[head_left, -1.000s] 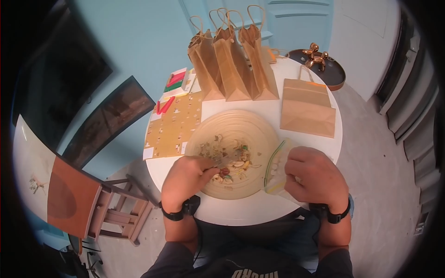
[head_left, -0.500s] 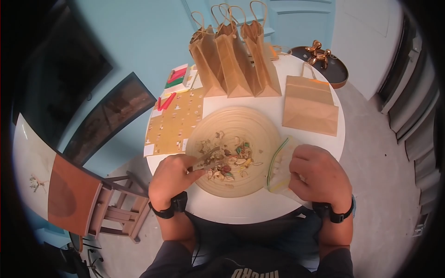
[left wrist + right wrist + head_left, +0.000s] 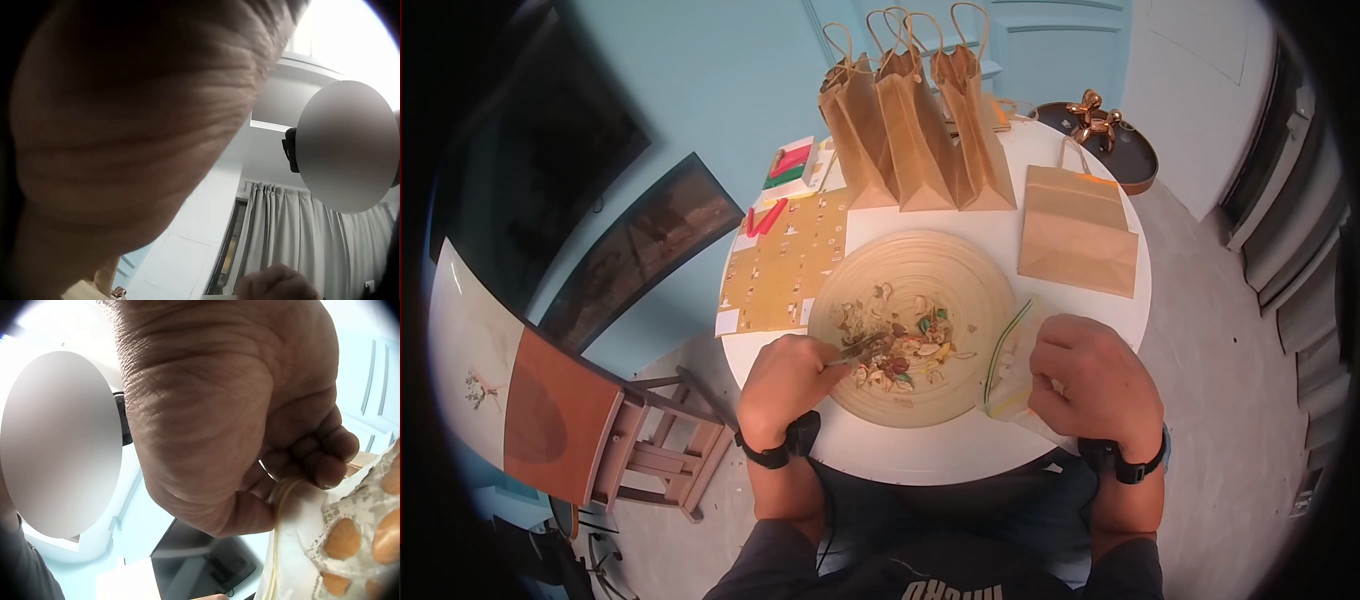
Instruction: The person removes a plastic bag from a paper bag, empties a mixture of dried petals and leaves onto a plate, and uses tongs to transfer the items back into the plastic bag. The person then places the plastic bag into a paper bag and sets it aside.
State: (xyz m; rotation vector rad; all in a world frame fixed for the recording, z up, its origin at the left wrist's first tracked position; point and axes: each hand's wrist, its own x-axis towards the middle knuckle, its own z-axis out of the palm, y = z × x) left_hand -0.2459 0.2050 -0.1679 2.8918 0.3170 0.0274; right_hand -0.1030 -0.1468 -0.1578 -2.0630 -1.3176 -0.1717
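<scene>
My left hand (image 3: 782,390) grips slim tongs (image 3: 862,347), whose tips are down among a heap of dried petals and bits (image 3: 905,355). The heap is brown, cream, red and green. It lies on a round, ribbed tan plate (image 3: 965,265). At the plate's right edge, my right hand (image 3: 1100,380) pinches the side of a clear zip bag (image 3: 1012,350) with a green seal strip. Pale pieces show inside the bag. The right wrist view has thumb and fingers on the edge of this bag (image 3: 306,550), which shows orange round spots. In the left wrist view the palm hides the tongs.
Three upright brown paper bags (image 3: 920,150) stand behind the plate, and another paper bag (image 3: 1080,230) lies flat at the right. A patterned gold sheet (image 3: 785,270) with red sticks (image 3: 772,216) lies at the left, near a box of coloured pieces (image 3: 790,165).
The tongs drew back left from the middle of the heap with their arms apart, then came back to its left part with the arms closer together. The right hand keeps its hold on the bag.
</scene>
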